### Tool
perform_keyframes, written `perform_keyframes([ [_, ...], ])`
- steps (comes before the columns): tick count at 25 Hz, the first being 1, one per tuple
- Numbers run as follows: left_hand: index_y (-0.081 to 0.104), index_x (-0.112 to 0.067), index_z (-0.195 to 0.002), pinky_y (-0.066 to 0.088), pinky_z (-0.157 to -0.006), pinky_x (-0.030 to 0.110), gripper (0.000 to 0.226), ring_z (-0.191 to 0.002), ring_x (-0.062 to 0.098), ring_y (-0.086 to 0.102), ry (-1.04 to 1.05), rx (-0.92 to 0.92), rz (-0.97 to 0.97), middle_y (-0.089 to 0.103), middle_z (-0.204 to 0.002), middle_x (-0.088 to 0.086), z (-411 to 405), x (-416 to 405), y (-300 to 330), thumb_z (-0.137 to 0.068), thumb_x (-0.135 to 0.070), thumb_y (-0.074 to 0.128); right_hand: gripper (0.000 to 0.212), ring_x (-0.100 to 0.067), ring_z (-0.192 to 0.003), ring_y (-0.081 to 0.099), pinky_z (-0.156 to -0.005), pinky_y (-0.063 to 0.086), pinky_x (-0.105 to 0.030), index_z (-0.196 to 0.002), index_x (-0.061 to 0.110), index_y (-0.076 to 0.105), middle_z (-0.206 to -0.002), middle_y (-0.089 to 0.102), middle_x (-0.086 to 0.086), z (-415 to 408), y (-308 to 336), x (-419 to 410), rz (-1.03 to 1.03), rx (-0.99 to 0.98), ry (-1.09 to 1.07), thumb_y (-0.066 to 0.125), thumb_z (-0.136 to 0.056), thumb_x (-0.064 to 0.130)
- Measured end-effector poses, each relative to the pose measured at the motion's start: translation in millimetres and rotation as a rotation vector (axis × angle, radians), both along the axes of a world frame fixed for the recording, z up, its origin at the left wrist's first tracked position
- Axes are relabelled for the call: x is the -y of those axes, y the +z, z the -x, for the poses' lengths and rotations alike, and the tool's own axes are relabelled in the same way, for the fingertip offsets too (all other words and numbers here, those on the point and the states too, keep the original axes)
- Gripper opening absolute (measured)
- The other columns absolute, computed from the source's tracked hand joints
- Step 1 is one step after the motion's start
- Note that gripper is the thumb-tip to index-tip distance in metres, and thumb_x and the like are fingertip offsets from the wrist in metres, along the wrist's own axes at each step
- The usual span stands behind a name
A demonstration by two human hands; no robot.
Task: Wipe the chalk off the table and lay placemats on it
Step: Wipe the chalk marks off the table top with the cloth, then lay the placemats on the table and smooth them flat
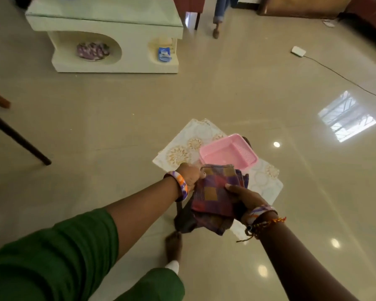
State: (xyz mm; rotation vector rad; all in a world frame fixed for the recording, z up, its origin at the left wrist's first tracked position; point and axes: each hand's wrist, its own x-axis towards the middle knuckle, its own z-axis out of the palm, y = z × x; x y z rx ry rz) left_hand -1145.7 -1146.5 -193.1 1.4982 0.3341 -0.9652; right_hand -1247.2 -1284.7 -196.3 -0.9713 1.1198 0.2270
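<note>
I hold a folded checked cloth [213, 192] in purple, red and orange above the floor. My left hand [190, 173] grips its upper left edge, and my right hand [243, 197] holds its right side with the thumb on top. Below the cloth, white placemats [182, 146] with gold floral circles lie on the floor, and a pink plastic tray [228, 153] rests on them. The white table [104, 20] with a glass top stands at the far left. I cannot see chalk on it from here.
The shiny tiled floor [269, 94] spreads all around. A white adapter [298, 51] with a cable lies at the far right. A dark chair leg [20, 140] slants in at the left. Someone's leg [218, 18] shows beyond the table. The table's niches hold a patterned plate [92, 51] and a blue packet [164, 54].
</note>
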Motion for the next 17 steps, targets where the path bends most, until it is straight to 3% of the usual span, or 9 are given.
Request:
perform_keyframes([
  [2,0.058,-0.002,-0.088,0.044,-0.082,0.038,0.005,-0.093,0.025,0.052,0.002,0.067,0.031,0.055,-0.087,0.011,-41,46,-10,-0.085,0.002,0.059,0.046,-0.036,-0.099,0.065,-0.081,0.054,-0.049,-0.118,0.006,0.06,-0.11,0.067,-0.019,-45,-13,40,-0.003,0.05,-0.087,0.074,-0.074,0.009],
  [5,0.05,0.0,-0.125,0.043,-0.093,0.032,0.039,-0.106,0.021,0.052,0.072,0.125,0.036,0.053,-0.112,0.01,-100,84,-22,-0.088,-0.007,0.061,0.03,-0.031,-0.095,0.063,-0.078,0.053,-0.042,-0.112,0.007,0.06,-0.104,0.066,-0.014,-93,-30,76,0.014,0.071,-0.181,0.067,-0.083,0.009],
  [8,0.043,-0.006,-0.133,0.04,-0.098,0.033,0.056,-0.119,0.027,0.05,0.259,0.114,-0.385,0.048,-0.133,0.011,-124,60,-63,-0.085,-0.024,0.064,0.046,-0.028,-0.102,0.057,-0.078,0.047,-0.04,-0.129,0.005,0.048,-0.118,0.057,-0.019,-100,-56,87,0.129,-0.185,-0.147,0.065,-0.086,0.007],
  [10,0.04,-0.004,-0.135,0.039,-0.098,0.034,0.061,-0.123,0.03,0.047,0.41,-0.132,-0.596,0.043,-0.14,0.015,-116,26,-100,-0.084,-0.031,0.062,0.061,-0.033,-0.119,0.049,-0.084,0.044,-0.044,-0.139,0.003,0.037,-0.132,0.048,-0.022,-94,-73,89,0.129,-0.344,-0.173,0.065,-0.085,0.003],
  [12,0.034,-0.006,-0.141,0.03,-0.107,0.034,0.063,-0.134,0.027,0.036,0.512,-0.42,-0.405,0.031,-0.149,0.012,-98,5,-130,-0.089,-0.034,0.057,0.06,-0.034,-0.121,0.049,-0.082,0.045,-0.042,-0.138,-0.001,0.039,-0.134,0.046,-0.021,-87,-86,87,0.016,-0.409,-0.212,0.066,-0.085,0.004],
  [14,0.031,-0.012,-0.144,0.022,-0.114,0.041,0.066,-0.14,0.026,0.026,0.525,-0.568,-0.169,0.026,-0.152,0.007,-80,4,-152,-0.09,-0.04,0.056,0.047,-0.034,-0.109,0.054,-0.079,0.047,-0.042,-0.126,-0.003,0.047,-0.128,0.049,-0.02,-85,-96,83,-0.091,-0.406,-0.206,0.067,-0.085,0.007],
  [17,0.051,-0.02,-0.129,0.035,-0.101,0.041,0.051,-0.123,0.023,0.047,0.577,-0.577,0.039,0.052,-0.133,0.001,-66,22,-169,-0.084,-0.038,0.065,0.021,-0.033,-0.088,0.059,-0.076,0.049,-0.043,-0.101,-0.001,0.054,-0.114,0.053,-0.018,-99,-105,80,-0.11,-0.367,-0.163,0.065,-0.087,0.011],
])
